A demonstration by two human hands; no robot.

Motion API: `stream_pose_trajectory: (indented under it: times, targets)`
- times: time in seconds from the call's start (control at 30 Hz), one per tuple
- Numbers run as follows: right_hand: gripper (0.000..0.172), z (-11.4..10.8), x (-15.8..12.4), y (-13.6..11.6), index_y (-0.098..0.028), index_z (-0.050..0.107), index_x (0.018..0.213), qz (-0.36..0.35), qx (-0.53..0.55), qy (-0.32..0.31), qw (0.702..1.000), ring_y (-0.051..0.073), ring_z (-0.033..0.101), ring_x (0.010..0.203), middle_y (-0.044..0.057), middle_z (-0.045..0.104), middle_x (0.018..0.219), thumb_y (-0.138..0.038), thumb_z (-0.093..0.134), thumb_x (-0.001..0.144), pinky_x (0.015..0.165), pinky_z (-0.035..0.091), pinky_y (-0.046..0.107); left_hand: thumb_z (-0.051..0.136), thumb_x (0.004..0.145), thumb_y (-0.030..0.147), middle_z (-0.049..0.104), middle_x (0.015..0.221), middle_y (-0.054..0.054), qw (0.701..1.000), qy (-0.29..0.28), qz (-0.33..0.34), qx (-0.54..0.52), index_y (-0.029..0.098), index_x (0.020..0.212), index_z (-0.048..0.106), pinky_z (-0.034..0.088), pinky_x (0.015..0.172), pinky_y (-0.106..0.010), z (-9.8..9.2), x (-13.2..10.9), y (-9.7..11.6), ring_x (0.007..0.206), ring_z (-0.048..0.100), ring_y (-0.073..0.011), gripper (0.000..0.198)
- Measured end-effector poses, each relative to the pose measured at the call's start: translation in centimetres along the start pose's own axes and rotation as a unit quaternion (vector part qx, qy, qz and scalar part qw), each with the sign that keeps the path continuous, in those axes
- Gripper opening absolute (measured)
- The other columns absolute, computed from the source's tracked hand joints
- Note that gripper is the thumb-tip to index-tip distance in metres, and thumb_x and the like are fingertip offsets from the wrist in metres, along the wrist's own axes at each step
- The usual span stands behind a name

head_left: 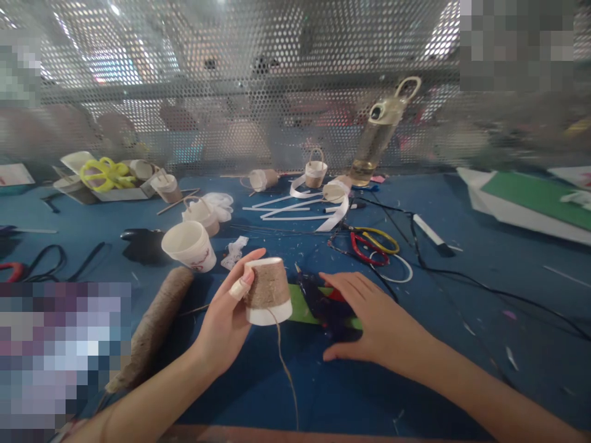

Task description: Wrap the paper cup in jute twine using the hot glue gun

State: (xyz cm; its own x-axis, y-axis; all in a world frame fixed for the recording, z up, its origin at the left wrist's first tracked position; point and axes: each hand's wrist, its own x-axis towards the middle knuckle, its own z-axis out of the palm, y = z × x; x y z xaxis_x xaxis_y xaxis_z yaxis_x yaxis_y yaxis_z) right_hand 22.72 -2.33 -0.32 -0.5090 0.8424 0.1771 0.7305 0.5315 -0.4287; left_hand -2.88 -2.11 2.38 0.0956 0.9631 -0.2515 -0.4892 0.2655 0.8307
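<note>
Twine-wrapped cup (268, 289) fills the left grip (226, 323) near a twine roll (159, 320), right grip (378, 311) wide by a probable glue gun (316, 298).

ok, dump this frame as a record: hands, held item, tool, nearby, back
left hand: holds twine-wrapped cup
right hand: open around glue gun; contact unclear
cup state: white band bare at lower end
loose strand: hangs from the cup
nearby, left: twine roll, white paper cup
back: bottle, small basket
surface: blue table
</note>
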Motion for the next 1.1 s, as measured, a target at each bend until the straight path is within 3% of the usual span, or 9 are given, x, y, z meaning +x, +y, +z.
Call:
stream_pose_trajectory:
  times: [0.17,0.23,0.3,0.4,0.5,0.57,0.63,0.83,1.1]
  targets:
    - [0.033,-0.9,-0.7,-1.3,-0.022,0.064,0.108,-0.055,0.126,0.019,0.99,0.029,0.057,0.121,0.012,0.066,0.125,-0.047,0.073,0.089,0.105,0.046,0.05,0.078,0.081,0.043,0.073,0.117,-0.006,1.0,0.003,0.01,0.014,0.029,0.128,0.068,0.054,0.079,-0.032,0.0,-0.2,-0.2,0.098,0.068,-0.0231,0.049]
    - [0.016,-1.5,-1.1,-2.1,-0.024,0.066,0.103,-0.057,0.206,-0.033,0.976,0.026,0.059,0.121,0.009,0.066,0.129,-0.036,0.068,0.094,0.104,0.046,0.046,0.079,0.08,0.042,0.072,0.119,-0.006,1.0,-0.002,0.022,0.021,0.03,0.127,0.068,0.054,0.082,-0.033,0.1,-0.2,-0.3,0.105,0.067,-0.0253,0.049]
    - [0.015,-1.9,-1.2,-2.9,-0.025,0.068,0.102,-0.032,0.299,-0.132,0.945,0.021,0.064,0.108,0.009,0.059,0.143,-0.034,0.071,0.091,0.085,0.053,0.033,0.08,0.079,0.042,0.071,0.121,-0.006,0.999,-0.012,0.035,0.028,0.031,0.125,0.069,0.052,0.087,-0.035,0.2,-0.3,-0.5,0.112,0.065,-0.0272,0.049]
    - [0.021,-2.0,-1.1,-3.5,-0.021,0.064,0.1,-0.016,0.495,-0.237,0.836,0.012,0.066,0.082,0.013,0.058,0.144,-0.03,0.077,0.086,0.065,0.048,0.025,0.081,0.079,0.042,0.07,0.124,-0.005,0.998,-0.03,0.05,0.038,0.032,0.124,0.069,0.05,0.093,-0.037,0.2,-0.2,-0.7,0.118,0.062,-0.028,0.047]
    - [0.042,-1.4,-0.9,-3.2,-0.022,0.057,0.111,-0.019,0.633,-0.257,0.73,0.008,0.062,0.074,0.011,0.068,0.127,-0.023,0.084,0.079,0.059,0.039,0.021,0.08,0.08,0.042,0.07,0.126,-0.004,0.996,-0.048,0.059,0.047,0.033,0.122,0.07,0.048,0.096,-0.037,0.1,-0.1,-0.9,0.119,0.061,-0.0266,0.044]
    - [0.057,-1.0,-1.0,-2.8,-0.025,0.052,0.121,-0.012,0.66,-0.246,0.71,0.008,0.057,0.072,0.004,0.071,0.106,-0.021,0.087,0.076,0.057,0.036,0.019,0.08,0.08,0.042,0.071,0.125,-0.003,0.995,-0.057,0.064,0.051,0.034,0.121,0.07,0.047,0.097,-0.036,0.0,-0.1,-1.0,0.119,0.061,-0.0252,0.042]
    - [0.058,-0.9,-1.1,-2.6,-0.026,0.05,0.127,0.013,0.635,-0.22,0.74,0.007,0.052,0.068,-0.004,0.064,0.086,-0.022,0.084,0.08,0.058,0.035,0.019,0.08,0.081,0.042,0.071,0.125,-0.002,0.994,-0.06,0.065,0.057,0.034,0.12,0.07,0.046,0.097,-0.034,0.0,-0.1,-1.0,0.118,0.061,-0.0235,0.04]
    - [0.019,-1.1,-0.8,-2.8,-0.023,0.062,0.112,0.067,0.378,-0.031,0.923,0.008,0.039,0.055,-0.009,0.042,0.065,-0.028,0.067,0.094,0.053,0.033,0.022,0.078,0.084,0.041,0.07,0.127,0.0,0.994,-0.066,0.061,0.068,0.036,0.12,0.07,0.045,0.095,-0.031,0.0,0.0,-0.9,0.116,0.06,-0.0209,0.037]
    - [0.023,-1.6,-0.8,-2.9,-0.023,0.071,0.085,0.039,0.256,0.05,0.965,0.012,0.057,0.058,0.0,0.069,0.072,-0.035,0.058,0.099,0.054,0.042,0.024,0.076,0.085,0.038,0.069,0.129,-0.002,0.994,-0.063,0.05,0.071,0.034,0.12,0.071,0.044,0.097,-0.034,0.0,-0.2,-0.9,0.119,0.058,-0.0248,0.035]
